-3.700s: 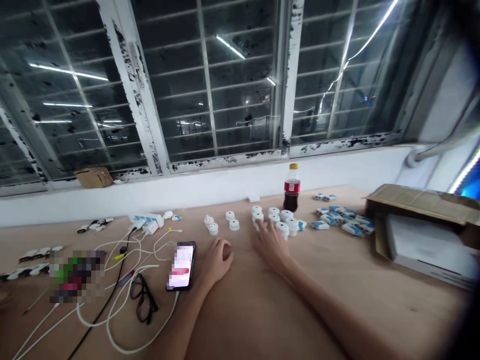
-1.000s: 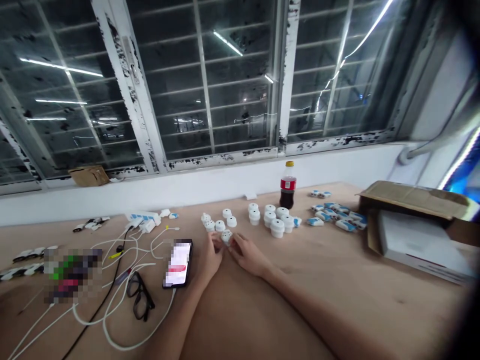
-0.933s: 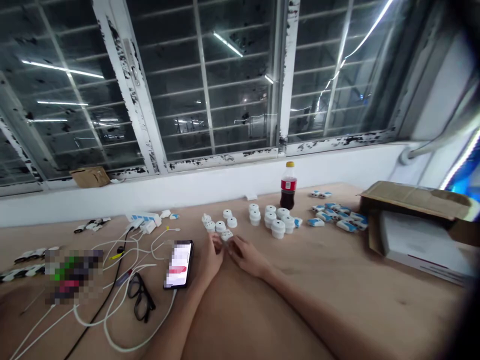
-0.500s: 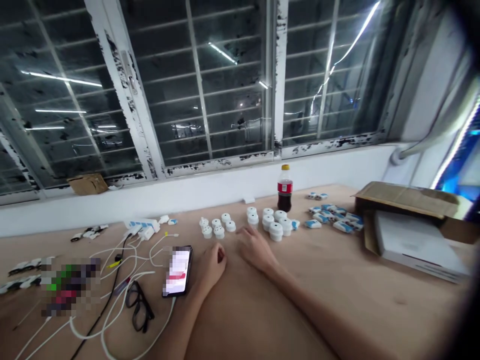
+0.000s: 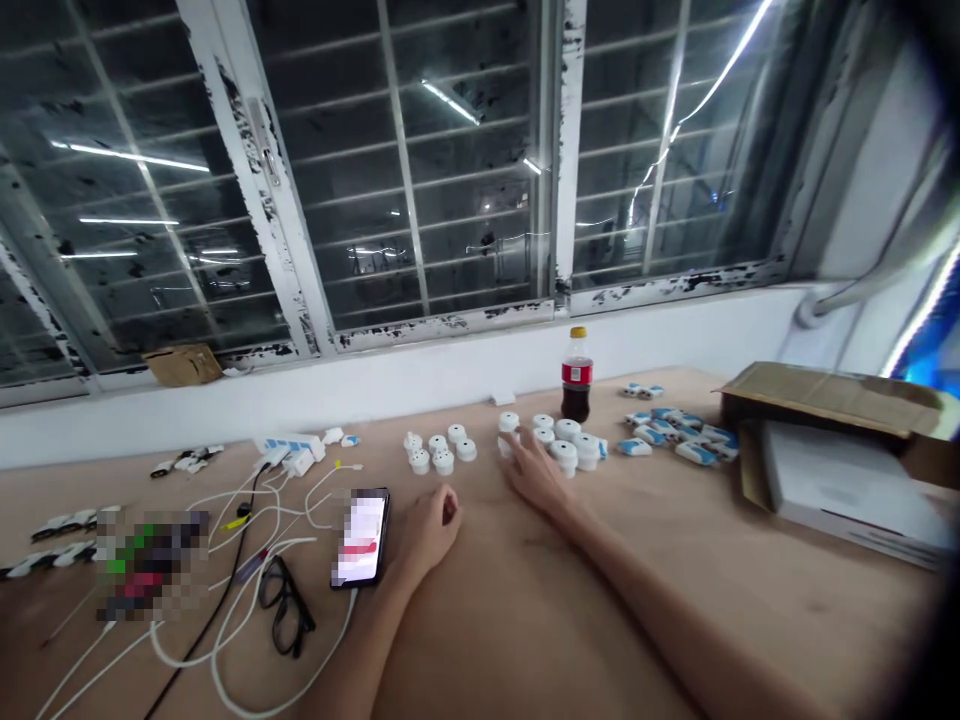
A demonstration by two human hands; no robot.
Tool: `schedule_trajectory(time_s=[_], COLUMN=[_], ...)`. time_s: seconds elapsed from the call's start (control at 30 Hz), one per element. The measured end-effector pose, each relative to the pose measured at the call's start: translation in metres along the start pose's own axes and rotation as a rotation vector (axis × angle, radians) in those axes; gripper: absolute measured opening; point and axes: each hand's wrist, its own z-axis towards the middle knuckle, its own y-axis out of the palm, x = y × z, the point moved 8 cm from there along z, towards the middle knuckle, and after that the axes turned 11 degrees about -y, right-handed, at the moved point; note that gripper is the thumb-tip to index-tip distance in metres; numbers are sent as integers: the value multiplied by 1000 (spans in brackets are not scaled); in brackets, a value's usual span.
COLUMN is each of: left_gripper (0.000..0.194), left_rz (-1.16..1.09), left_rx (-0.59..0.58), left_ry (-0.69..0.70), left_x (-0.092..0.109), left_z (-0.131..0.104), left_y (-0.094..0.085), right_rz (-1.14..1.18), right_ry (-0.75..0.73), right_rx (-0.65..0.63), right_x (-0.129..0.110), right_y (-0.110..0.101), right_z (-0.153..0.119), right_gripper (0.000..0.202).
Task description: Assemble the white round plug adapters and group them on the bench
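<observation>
My right hand (image 5: 538,472) reaches forward to the white round plastic pieces, its fingers stretched out and apart. Its fingertips overlap a white round piece (image 5: 508,422) at the left of the right-hand group; whether they press on it I cannot tell. More white round pieces (image 5: 564,455) stand close together just right of the fingers. My left hand (image 5: 433,522) rests on the table beside the phone (image 5: 362,538), fingers curled into a loose fist around a hollow with nothing visible in it. A smaller group of white round pieces (image 5: 442,460) stands beyond it.
A cola bottle (image 5: 576,378) stands behind the pieces. Blue-and-white parts (image 5: 694,452) lie to the right, near an open cardboard box (image 5: 832,395) and a white box (image 5: 847,490). Glasses (image 5: 285,608), tangled cables (image 5: 217,650) and a power strip (image 5: 289,447) lie left.
My right hand has moved forward and to the right, from beside the right-hand group onto its left edge. My left hand stays curled near the phone. The view has shifted slightly.
</observation>
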Motion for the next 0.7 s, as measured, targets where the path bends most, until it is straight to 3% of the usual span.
schedule_trajectory(time_s=[0.13,0.3,0.47,0.57,0.7], left_gripper=[11,52,26,19,19], left_rz=[-64,-127,-102,-57,33], left_rx=[-6,24,-86,-107,-48], left_ry=[-6,13,50,14,-63], left_x=[-1,2,12,18,25], left_z=[-2,-4,-4,-8,-16], left_y=[1,-4,-3,-7,-17], right_rz=[93,278,475,473,438], right_ry=[-46,-231,-310,-284,-237], right_rx=[17,-107,-266,-262,-223], right_x=[-30,-91,-127,-130,-128], right_y=[-8,8,20,15,10], right_z=[-5,-19,-29,-30,-31], right_gripper=[37,32,40,34,21])
